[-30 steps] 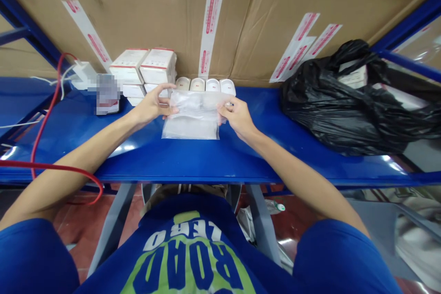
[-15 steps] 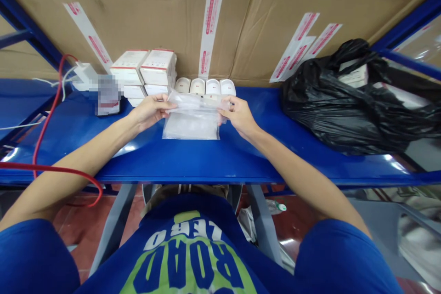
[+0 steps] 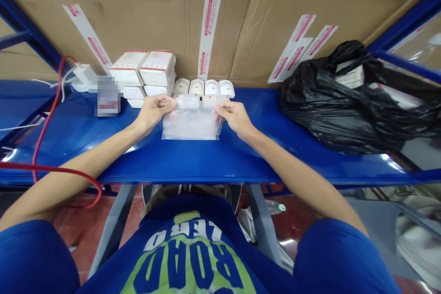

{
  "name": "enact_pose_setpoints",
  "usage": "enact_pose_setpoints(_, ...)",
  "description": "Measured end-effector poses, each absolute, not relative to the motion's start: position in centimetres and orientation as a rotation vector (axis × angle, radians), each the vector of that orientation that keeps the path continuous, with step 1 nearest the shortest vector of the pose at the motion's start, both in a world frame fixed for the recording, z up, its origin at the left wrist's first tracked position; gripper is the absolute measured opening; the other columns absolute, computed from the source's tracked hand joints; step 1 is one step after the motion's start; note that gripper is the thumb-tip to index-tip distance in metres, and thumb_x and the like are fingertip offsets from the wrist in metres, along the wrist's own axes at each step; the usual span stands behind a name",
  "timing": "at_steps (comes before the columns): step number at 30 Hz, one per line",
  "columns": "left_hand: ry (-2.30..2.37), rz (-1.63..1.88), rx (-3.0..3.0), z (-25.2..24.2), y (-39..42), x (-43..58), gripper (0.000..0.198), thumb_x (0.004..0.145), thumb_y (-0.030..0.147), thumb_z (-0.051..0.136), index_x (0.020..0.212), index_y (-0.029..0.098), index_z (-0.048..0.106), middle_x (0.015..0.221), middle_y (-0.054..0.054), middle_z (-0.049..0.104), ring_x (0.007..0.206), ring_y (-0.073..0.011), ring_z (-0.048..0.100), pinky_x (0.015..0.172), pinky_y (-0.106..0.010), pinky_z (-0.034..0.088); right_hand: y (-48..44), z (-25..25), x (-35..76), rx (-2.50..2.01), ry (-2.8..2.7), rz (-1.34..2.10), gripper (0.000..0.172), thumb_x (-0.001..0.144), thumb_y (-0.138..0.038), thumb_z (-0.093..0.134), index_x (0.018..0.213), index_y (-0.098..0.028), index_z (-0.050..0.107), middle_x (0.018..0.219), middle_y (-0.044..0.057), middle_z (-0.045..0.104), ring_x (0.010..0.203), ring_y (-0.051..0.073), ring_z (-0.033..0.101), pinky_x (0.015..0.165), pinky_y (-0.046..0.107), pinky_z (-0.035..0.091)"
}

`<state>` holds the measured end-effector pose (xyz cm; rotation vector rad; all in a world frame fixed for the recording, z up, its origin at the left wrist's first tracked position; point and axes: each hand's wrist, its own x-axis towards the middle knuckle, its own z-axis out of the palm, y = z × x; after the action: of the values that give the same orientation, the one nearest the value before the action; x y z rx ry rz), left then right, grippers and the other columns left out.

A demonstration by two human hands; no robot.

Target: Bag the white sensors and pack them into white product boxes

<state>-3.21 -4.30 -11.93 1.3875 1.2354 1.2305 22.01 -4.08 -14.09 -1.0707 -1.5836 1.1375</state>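
Blue short-slv tee (image 3: 193,243) has wht "ZERO" & blue-on-grn "ROAD" lettering (image 3: 188,262) across chest.

Both hands (image 3: 153,111) in pinch grips, forearms (image 3: 292,166) aslant inward

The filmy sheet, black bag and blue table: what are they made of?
Filmy sheet: probably thin plastic, judging by its cloudy translucence and soft wrinkles. Black bag: likely thin, shiny plastic, given the creases and glints. Blue table: glossy, perhaps painted metal; bright reflections show the shine, but not what's underneath.
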Motion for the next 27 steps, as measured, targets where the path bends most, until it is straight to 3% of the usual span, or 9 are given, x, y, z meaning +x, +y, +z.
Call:
enact_pose_setpoints(5, 1.222, 1.346, 1.421, -11.58, -4.35, -3.31, 0.009, 0.082, 0.015, 0.075, 0.078, 0.017, 0.067, 0.051, 0.005, 0.058, 0.045, -0.0072, 0.050, 0.048, -0.017, 0.038, -3.66, -14.46, 22.20, -1.030, -1.624, 0.978, 0.027, 0.091, -0.028, 0.067, 0.066, -0.021, 0.060, 0.055, -0.003, 0.060, 0.048, 0.012, 0.054, 0.056, 0.031, 0.050)
enact_pose_setpoints(9, 1.110, 0.908, 1.215, -11.08, -4.68, -3.34, 0.021, 0.087, 0.033, 0.076, 0.081, 0.015, 0.067, 0.064, -0.005, 0.070, 0.053, -0.0159, 0.067, 0.048, -0.023, 0.048, -3.57, -14.42, 22.60, -0.949, -1.588, 0.830, 0.031, 0.091, -0.035, 0.066, 0.064, -0.022, 0.057, 0.057, -0.002, 0.060, 0.049, 0.012, 0.053, 0.056, 0.031, 0.048)
enact_pose_setpoints(11, 1.093, 0.749, 1.216, -11.03, -4.83, -3.36, 0.021, 0.082, 0.029, 0.081, 0.077, 0.013, 0.068, 0.066, -0.008, 0.072, 0.055, -0.0164, 0.068, 0.049, -0.023, 0.049, -3.55, -14.38, 22.69, -0.954, -1.573, 0.803, 0.034, 0.092, -0.041, 0.067, 0.065, -0.023, 0.057, 0.059, -0.002, 0.060, 0.052, 0.013, 0.054, 0.058, 0.031, 0.048)
enact_pose_setpoints(14, 1.097, 0.799, 1.275, -11.27, -4.95, -3.35, 0.015, 0.079, 0.020, 0.083, 0.072, 0.013, 0.071, 0.062, -0.006, 0.071, 0.055, -0.0138, 0.068, 0.052, -0.022, 0.050, -3.60, -14.41, 22.55, -0.955, -1.532, 0.868, 0.037, 0.090, -0.052, 0.071, 0.070, -0.023, 0.058, 0.065, -0.002, 0.062, 0.062, 0.014, 0.059, 0.063, 0.031, 0.051)
enact_pose_setpoints(18, 1.083, 0.877, 1.318, -11.79, -4.91, -3.22, 0.025, 0.087, 0.022, 0.077, 0.065, 0.014, 0.070, 0.062, -0.005, 0.071, 0.057, -0.0129, 0.069, 0.054, -0.022, 0.049, -3.84, -14.54, 22.10, -0.947, -1.416, 1.089, 0.034, 0.082, -0.053, 0.079, 0.088, -0.022, 0.066, 0.082, 0.002, 0.072, 0.076, 0.016, 0.068, 0.070, 0.033, 0.057)
enact_pose_setpoints(23, 1.068, 0.797, 1.342, -11.96, -4.74, -3.26, 0.026, 0.094, 0.022, 0.072, 0.070, 0.013, 0.068, 0.065, -0.006, 0.074, 0.057, -0.0139, 0.072, 0.053, -0.020, 0.051, -4.06, -14.42, 21.86, -1.085, -1.354, 1.157, 0.030, 0.092, -0.047, 0.071, 0.082, -0.023, 0.057, 0.067, 0.001, 0.069, 0.060, 0.016, 0.068, 0.064, 0.033, 0.059)
enact_pose_setpoints(27, 1.061, 0.789, 1.288, -11.83, -4.78, -3.28, 0.021, 0.093, 0.021, 0.074, 0.077, 0.015, 0.061, 0.068, -0.006, 0.075, 0.059, -0.0164, 0.075, 0.053, -0.020, 0.052, -4.46, -13.73, 21.75, -1.142, -1.290, 1.250, 0.024, 0.098, -0.044, 0.063, 0.089, -0.024, 0.052, 0.063, -0.001, 0.068, 0.057, 0.017, 0.070, 0.057, 0.031, 0.059)
